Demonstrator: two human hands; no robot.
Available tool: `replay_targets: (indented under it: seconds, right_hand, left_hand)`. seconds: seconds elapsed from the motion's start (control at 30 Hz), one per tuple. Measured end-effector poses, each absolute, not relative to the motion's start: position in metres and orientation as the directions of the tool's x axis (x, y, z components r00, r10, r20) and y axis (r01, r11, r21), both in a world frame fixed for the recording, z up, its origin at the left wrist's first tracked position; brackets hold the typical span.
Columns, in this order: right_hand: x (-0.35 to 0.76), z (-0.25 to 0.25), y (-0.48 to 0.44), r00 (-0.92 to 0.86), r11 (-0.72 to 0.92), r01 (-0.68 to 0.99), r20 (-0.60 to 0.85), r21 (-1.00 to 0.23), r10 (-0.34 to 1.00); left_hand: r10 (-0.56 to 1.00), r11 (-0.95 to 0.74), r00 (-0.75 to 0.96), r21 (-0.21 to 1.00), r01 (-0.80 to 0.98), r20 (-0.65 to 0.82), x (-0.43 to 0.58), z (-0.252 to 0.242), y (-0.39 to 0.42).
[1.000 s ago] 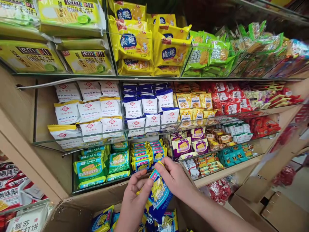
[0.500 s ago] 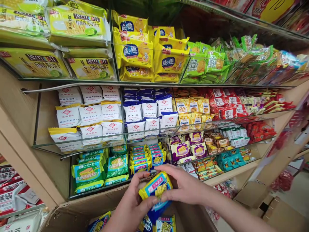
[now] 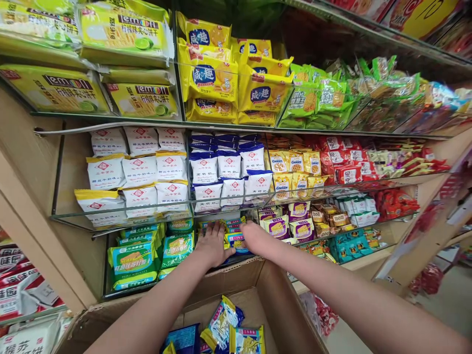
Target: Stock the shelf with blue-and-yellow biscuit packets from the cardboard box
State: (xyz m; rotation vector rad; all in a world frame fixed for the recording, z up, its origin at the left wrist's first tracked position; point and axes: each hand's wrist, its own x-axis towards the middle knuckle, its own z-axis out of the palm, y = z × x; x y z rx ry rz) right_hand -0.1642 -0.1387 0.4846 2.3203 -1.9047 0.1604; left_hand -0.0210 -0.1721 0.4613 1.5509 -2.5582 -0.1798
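Both my hands reach into a compartment of the bottom shelf that holds blue-and-yellow biscuit packs (image 3: 236, 240). My left hand (image 3: 213, 246) lies over the packs on the compartment's left side, fingers stretched out and thumb pointing right. At the right side my right hand (image 3: 253, 238) touches the packs, its fingers bent and mostly hidden, so its grip does not show. Below the hands stands an open cardboard box (image 3: 243, 300). Inside it lie several loose packs of the same kind, among them a tilted biscuit pack (image 3: 223, 319).
Green soda biscuit packs (image 3: 133, 263) fill the compartment to the left. Purple biscuit packs (image 3: 276, 227) sit to the right. A clear shelf front (image 3: 121, 216) with white packs (image 3: 140, 199) behind it overhangs the hands. Yellow packs (image 3: 208, 73) stand higher up.
Both hands have moved up and forward from above the box into the shelf compartment. The biscuit pack they held between them is no longer distinguishable from those on the shelf.
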Motion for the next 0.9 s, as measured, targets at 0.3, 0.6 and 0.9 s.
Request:
replay_targets:
  seconds: [0.3,0.6,0.9]
  right_hand:
    - [-0.155,0.459,-0.161,0.246,-0.23,-0.951,0.055,0.206,-0.968]
    - [-0.151,0.45,-0.171,0.203,-0.187,-0.942,0.031,0.28,-0.979]
    - [-0.16,0.477,-0.165,0.328,-0.315,-0.923,0.025,0.221,-0.944]
  left_hand:
    - [-0.927,0.374,-0.374,0.026,-0.927,-0.033,-0.025,0.456,-0.173]
    - [-0.925,0.374,-0.373,-0.001,-0.927,-0.071,-0.026,0.458,-0.176]
    - [-0.92,0.382,-0.381,0.012,-0.924,-0.096,-0.027,0.46,-0.184]
